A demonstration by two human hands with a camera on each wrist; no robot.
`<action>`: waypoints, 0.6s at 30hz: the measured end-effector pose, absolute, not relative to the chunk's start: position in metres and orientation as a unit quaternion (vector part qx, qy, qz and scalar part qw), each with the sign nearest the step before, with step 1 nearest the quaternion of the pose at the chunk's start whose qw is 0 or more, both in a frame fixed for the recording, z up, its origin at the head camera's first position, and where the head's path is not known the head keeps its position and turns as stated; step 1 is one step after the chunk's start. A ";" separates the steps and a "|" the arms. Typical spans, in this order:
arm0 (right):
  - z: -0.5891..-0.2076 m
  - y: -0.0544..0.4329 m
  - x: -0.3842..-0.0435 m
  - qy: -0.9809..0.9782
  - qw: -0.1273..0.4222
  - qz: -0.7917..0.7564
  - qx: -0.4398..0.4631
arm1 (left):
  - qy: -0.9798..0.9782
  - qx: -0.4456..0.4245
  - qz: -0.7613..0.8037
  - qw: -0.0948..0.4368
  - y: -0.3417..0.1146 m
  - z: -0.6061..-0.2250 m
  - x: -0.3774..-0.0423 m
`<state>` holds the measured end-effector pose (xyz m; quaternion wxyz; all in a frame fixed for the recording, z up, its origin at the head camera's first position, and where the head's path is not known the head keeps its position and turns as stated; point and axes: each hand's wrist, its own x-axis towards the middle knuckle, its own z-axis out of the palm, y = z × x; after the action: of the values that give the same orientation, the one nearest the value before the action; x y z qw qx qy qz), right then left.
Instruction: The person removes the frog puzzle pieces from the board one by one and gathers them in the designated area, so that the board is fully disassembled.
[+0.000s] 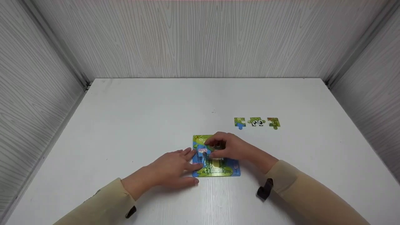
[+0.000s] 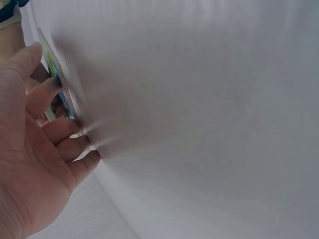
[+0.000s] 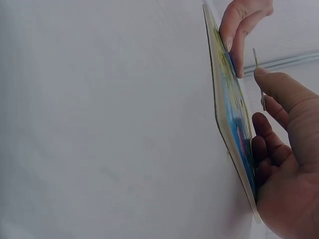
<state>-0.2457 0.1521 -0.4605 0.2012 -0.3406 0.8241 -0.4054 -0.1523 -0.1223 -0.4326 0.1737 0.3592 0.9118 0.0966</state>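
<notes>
A colourful puzzle board with a raised border lies flat on the white table, partly hidden under both hands. My right hand is over its upper part and pinches a puzzle piece between thumb and fingers. In the right wrist view that puzzle piece appears edge-on, held above the board's surface. My left hand rests at the board's left side, its index finger reaching onto the border and its thumb by the front corner. The left wrist view has the left fingertips down by the board's edge.
Behind and right of the board, three loose puzzle pieces lie in a row: a green and blue piece, a piece with printed eyes and a green and reddish piece. Wood-grain panels enclose the table at back and sides.
</notes>
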 end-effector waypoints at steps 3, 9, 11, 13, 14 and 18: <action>-0.458 0.153 -0.246 0.824 0.191 -0.408 -0.343 | 0.912 0.357 0.098 0.175 -0.122 -0.432 -0.153; -0.446 0.159 -0.245 0.825 0.185 -0.423 -0.326 | 0.911 0.361 0.097 0.173 -0.123 -0.432 -0.153; -0.441 0.162 -0.245 0.826 0.182 -0.428 -0.319 | 0.911 0.361 0.096 0.175 -0.123 -0.432 -0.153; -0.437 0.167 -0.247 0.828 0.172 -0.427 -0.319 | 0.911 0.360 0.097 0.177 -0.123 -0.432 -0.153; -0.435 0.170 -0.248 0.830 0.164 -0.425 -0.320 | 0.911 0.359 0.097 0.177 -0.123 -0.432 -0.153; -0.428 0.185 -0.252 0.837 0.141 -0.420 -0.320 | 0.913 0.354 0.096 0.177 -0.122 -0.431 -0.153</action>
<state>-0.2523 0.1846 -0.4285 0.1412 -0.3204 0.8373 -0.4200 -0.1527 -0.1222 -0.4313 0.1773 0.3536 0.9134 0.0958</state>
